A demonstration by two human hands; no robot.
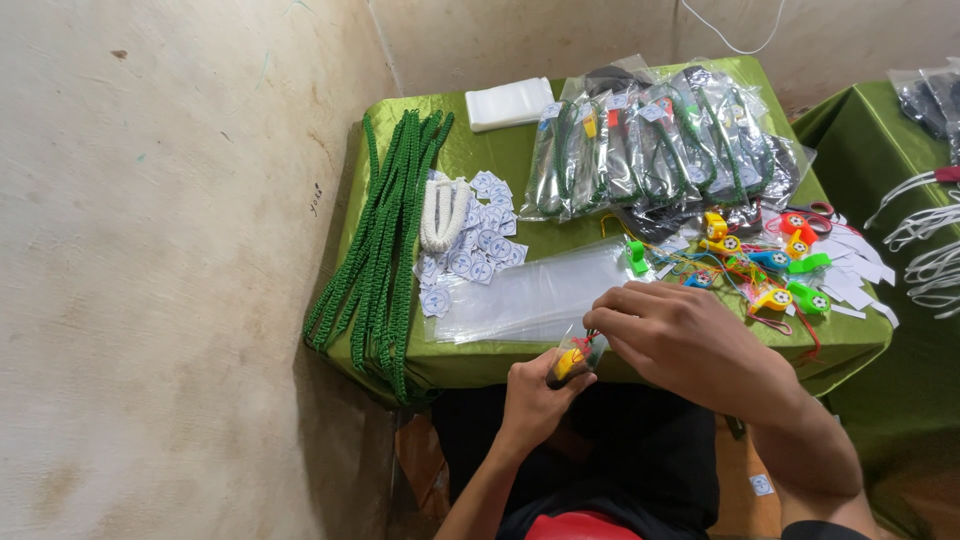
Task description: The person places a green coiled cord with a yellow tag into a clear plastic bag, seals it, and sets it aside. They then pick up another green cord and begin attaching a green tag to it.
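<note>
Both hands work the small clear bag (578, 357): left hand (533, 398) grips it, right hand (668, 335) fingers pinch its mouth; keep mouth open, feed straight.

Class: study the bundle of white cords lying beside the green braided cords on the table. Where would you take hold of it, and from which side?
Take the white cord bundle across its middle, coming from above. It lies flat as a narrow folded loop, so a grip there gathers every strand. The green braided cords crowd its left side and the small paper tags its right, so side approaches look awkward.

A single head-worn camera looked steeply down from close above, facing forward over the green-covered table (480, 360) toward the wall (560, 40).
</note>
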